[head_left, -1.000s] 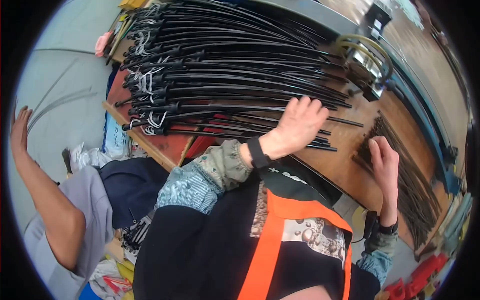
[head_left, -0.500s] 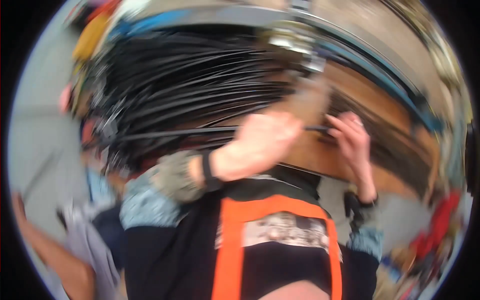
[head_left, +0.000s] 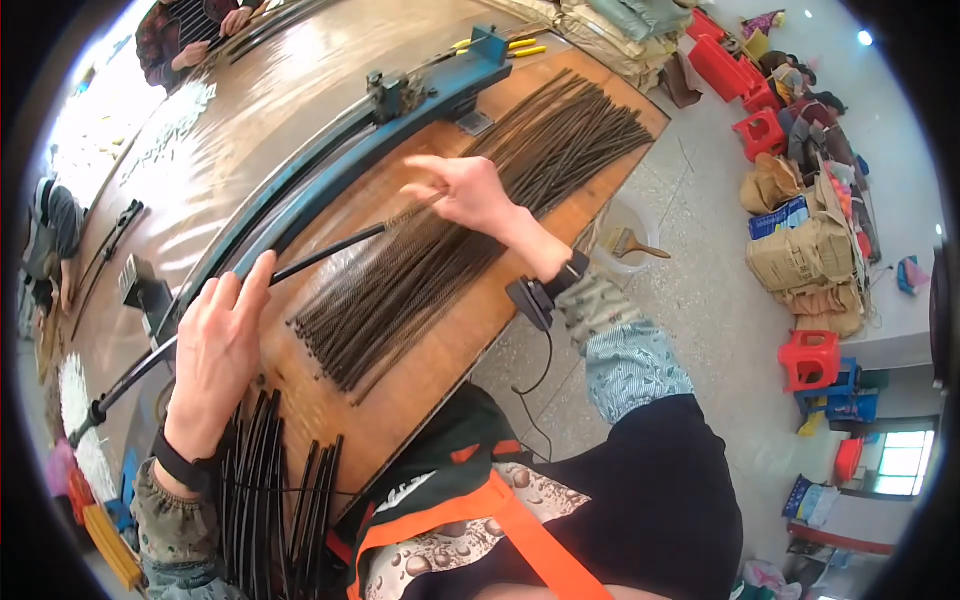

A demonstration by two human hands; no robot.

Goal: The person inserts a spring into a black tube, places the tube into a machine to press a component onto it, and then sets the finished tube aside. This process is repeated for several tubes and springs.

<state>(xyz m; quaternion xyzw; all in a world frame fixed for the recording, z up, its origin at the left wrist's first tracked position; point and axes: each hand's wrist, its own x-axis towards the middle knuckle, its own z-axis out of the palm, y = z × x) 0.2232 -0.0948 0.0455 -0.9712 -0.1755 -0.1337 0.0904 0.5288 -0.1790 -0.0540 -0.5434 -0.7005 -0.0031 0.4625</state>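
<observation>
My left hand (head_left: 215, 345) is closed around a long thin black tube (head_left: 325, 258) that slants up to the right above the bench. From the tube's right end a thin, dark coil spring (head_left: 402, 217) sticks out. My right hand (head_left: 470, 195) pinches that spring between thumb and fingers, a short way from the tube's end. Below both hands, a thick layer of long brown coil springs (head_left: 420, 290) lies on the wooden board (head_left: 465, 335). Several black tubes (head_left: 265, 490) lie beside my left forearm.
A blue metal rail fixture (head_left: 330, 175) with a clamp block (head_left: 385, 95) runs behind the springs. A brush (head_left: 640, 245) rests on a pale bucket below the board's right edge. Another person's hands (head_left: 190, 55) work at the far left. Red stools (head_left: 810, 360) stand right.
The view has swung to the right and is sharper. Earlier both hands were close together on a black tube; now they are farther apart, with a spring between the tube's end and my right hand.
</observation>
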